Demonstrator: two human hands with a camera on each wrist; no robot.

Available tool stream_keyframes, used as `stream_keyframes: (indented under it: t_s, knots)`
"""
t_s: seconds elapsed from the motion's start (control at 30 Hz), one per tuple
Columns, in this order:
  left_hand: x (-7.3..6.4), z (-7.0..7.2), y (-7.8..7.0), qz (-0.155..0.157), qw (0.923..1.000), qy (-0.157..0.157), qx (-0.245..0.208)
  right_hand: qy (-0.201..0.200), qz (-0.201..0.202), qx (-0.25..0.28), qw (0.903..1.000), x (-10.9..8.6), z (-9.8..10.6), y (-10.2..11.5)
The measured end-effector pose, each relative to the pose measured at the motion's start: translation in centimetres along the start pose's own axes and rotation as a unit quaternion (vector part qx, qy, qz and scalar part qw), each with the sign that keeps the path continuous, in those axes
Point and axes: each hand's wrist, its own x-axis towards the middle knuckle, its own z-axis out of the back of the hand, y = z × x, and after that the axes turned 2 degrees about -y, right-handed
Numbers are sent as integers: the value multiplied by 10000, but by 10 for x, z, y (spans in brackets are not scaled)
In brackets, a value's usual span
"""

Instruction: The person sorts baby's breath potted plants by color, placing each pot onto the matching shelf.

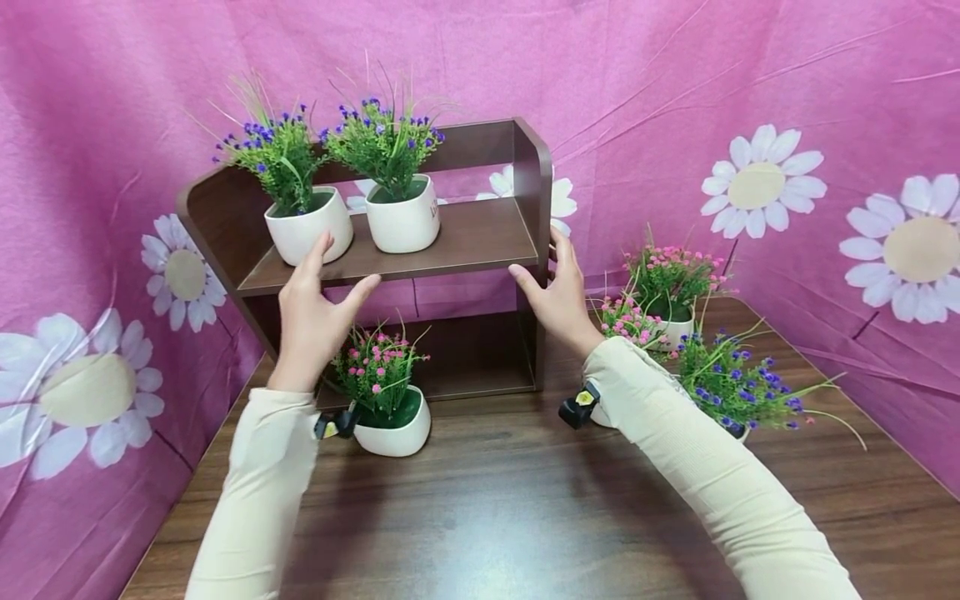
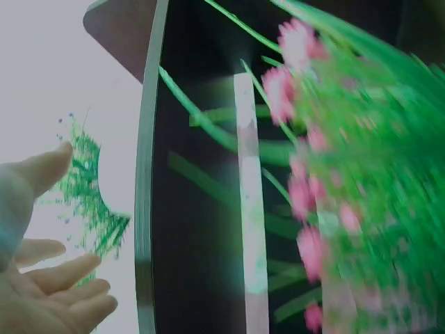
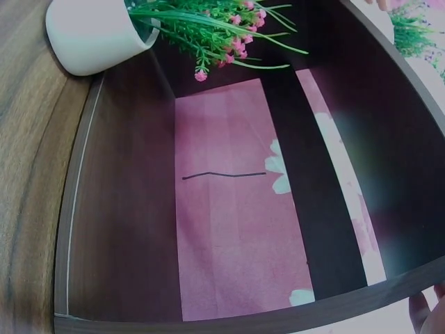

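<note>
A dark brown two-tier shelf [image 1: 480,237] stands on the table. Two white pots of purple-blue flowers sit on its upper board, a left pot [image 1: 288,237] and a right pot [image 1: 401,225]. My left hand [image 1: 311,312] is held up before the left pot, fingers straight and thumb spread, holding nothing; in the left wrist view this hand [image 2: 52,278] shows at the left edge. My right hand [image 1: 558,296] grips the shelf's right side panel, thumb at its front and fingers round the outer face. A pink-flowered pot [image 1: 393,429] stands below, by the lower board.
Right of the shelf stand more potted plants: a pink one [image 1: 675,275] at the back, another pink one [image 1: 630,325] partly behind my sleeve, and a purple-blue one [image 1: 738,383]. A pink daisy-printed cloth [image 1: 630,92] hangs behind the wooden table [image 1: 465,500].
</note>
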Motion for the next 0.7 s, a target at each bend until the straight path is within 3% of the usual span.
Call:
stream_keyframes:
  t_s: [0.23,0.5,0.7]
  knots:
    - [-20,40,23,438,9946,897,-300,19,-78,10,10000,0,0,0]
    - [-52,59,55,380,9924,841,-813,-22,121,9,9999,0,0,-2]
    - [-73,67,78,310,9886,1291,-716,-24,191,54,9998,0,-2,-4]
